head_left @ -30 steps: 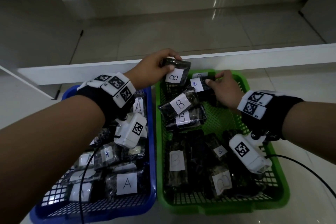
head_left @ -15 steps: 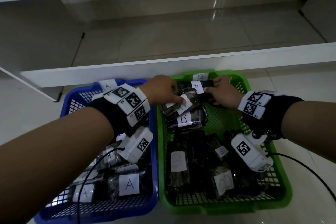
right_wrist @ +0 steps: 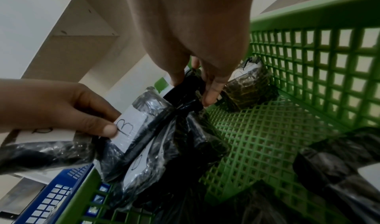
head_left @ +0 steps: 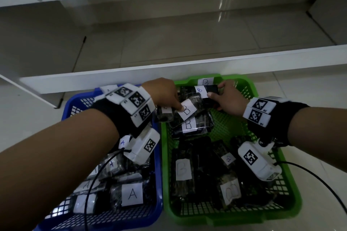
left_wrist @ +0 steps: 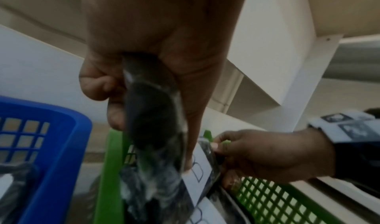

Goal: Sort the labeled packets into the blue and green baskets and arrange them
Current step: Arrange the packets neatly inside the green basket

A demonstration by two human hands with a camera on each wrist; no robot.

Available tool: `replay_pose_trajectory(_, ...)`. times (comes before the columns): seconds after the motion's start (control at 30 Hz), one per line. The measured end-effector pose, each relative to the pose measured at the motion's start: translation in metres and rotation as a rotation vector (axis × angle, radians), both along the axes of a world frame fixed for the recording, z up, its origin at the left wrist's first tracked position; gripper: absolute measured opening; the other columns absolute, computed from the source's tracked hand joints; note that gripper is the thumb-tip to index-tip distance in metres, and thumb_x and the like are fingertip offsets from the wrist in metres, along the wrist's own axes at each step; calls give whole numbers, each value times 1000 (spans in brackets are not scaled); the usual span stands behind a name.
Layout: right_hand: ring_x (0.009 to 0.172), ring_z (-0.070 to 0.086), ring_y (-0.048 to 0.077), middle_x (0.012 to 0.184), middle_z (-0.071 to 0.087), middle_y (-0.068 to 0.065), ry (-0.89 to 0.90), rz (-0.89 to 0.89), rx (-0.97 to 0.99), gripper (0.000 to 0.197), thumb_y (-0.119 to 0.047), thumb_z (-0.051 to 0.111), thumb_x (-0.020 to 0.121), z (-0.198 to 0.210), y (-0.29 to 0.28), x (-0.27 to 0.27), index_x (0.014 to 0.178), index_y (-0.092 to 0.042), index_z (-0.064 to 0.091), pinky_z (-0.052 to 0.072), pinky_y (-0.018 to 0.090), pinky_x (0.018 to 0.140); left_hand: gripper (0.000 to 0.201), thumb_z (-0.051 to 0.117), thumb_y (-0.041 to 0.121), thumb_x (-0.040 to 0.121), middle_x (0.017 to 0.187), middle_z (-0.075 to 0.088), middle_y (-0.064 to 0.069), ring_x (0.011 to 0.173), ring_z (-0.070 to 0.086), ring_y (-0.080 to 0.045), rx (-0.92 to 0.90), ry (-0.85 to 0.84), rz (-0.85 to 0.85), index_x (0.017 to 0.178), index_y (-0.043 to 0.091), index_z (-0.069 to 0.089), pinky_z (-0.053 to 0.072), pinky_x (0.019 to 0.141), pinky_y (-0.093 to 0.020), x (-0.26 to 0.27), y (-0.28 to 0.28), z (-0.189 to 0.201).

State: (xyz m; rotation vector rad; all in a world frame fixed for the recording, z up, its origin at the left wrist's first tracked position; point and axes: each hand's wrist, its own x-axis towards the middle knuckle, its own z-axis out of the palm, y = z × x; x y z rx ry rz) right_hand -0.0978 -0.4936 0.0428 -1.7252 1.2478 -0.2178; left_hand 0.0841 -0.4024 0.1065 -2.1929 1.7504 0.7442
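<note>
The green basket [head_left: 281, 202] holds several dark packets with white B labels. The blue basket [head_left: 75, 103] holds packets labeled A [head_left: 132, 194]. At the green basket's far left corner my left hand [head_left: 174, 103] grips a dark B packet [head_left: 165, 114], also seen as the gripped packet [left_wrist: 150, 117] in the left wrist view. Its fingertip presses on the label of the top B packet [head_left: 186, 111] of a small stack. My right hand [head_left: 216, 93] pinches the end of a black B packet [head_left: 210, 89] at the far rim, the pinched packet [right_wrist: 185, 89] in the right wrist view.
A low white ledge [head_left: 187, 71] runs just behind both baskets, with tiled floor beyond. A bare patch of green mesh [head_left: 229, 124] lies right of the stack. One more B packet [right_wrist: 246, 87] leans in the far right corner. Cables trail from both wrist cameras.
My left hand came down from above the far rim with its packet onto the stack of B packets. The right hand stayed at the far rim, still pinching its packet.
</note>
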Motion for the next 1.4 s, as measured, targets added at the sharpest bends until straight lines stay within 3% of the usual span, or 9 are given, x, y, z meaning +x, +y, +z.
replay_pose_trajectory(0.13,93,63,32,113,58,17,3,8,9,39,-26,60,90,0,0,1,112,-11,32,53,49,82,36,71,48,77,93,72,2,79,60,-11,-12,63,-25,99,19,76,47,74,-25,-1,0,-1)
replay_pose_trajectory(0.27,92,63,31,112,59,16,9,30,1,42,-28,60,90,-2,0,2,117,-10,34,54,46,80,35,69,41,81,106,68,12,93,58,-5,71,258,-54,109,21,72,41,88,-22,4,-1,11)
replay_pose_trajectory(0.5,85,63,26,110,60,10,-8,108,-22,41,-34,51,95,3,1,1,129,-13,43,53,37,72,31,69,48,79,94,71,5,78,59,-11,-36,14,-177,97,23,74,46,67,-25,-3,-4,-3)
replay_pose_trajectory(0.6,92,63,27,117,61,10,-22,120,10,39,-33,49,96,9,5,-1,131,-18,46,54,41,83,36,67,53,78,89,61,2,82,56,-17,-136,-14,-148,92,20,63,43,67,-29,2,-6,-1)
replay_pose_trajectory(0.73,116,42,8,128,40,-7,-62,338,-9,73,-44,55,89,23,19,-10,148,-23,16,35,24,95,42,70,38,81,101,54,1,87,52,-16,-224,227,-8,112,17,51,39,67,-26,16,-10,10)
replay_pose_trajectory(0.87,140,19,17,156,4,-2,46,501,-134,127,-52,78,62,9,30,-27,144,-40,-18,25,36,113,43,66,22,85,101,48,-6,79,50,-14,-302,389,127,113,15,34,42,60,-21,16,-10,5)
replay_pose_trajectory(0.97,141,20,24,157,3,5,114,577,-167,136,-48,84,57,-10,40,-33,137,-49,-26,28,43,113,44,70,22,84,95,50,-3,73,47,-7,-327,440,154,109,12,35,39,51,-8,13,-12,-4)
replay_pose_trajectory(1.17,138,27,23,151,20,8,6,438,-117,124,-30,86,61,-28,39,-29,146,-30,-3,30,41,113,43,73,22,81,118,61,-1,106,56,-12,-493,508,208,120,14,60,40,87,-16,16,-16,-13)
replay_pose_trajectory(1.4,117,48,18,137,36,6,-70,442,-127,89,-31,82,68,-30,39,-33,135,-31,23,45,39,101,35,62,29,89,118,60,-2,109,54,-17,-588,279,119,121,16,57,41,90,-24,16,-10,-36)
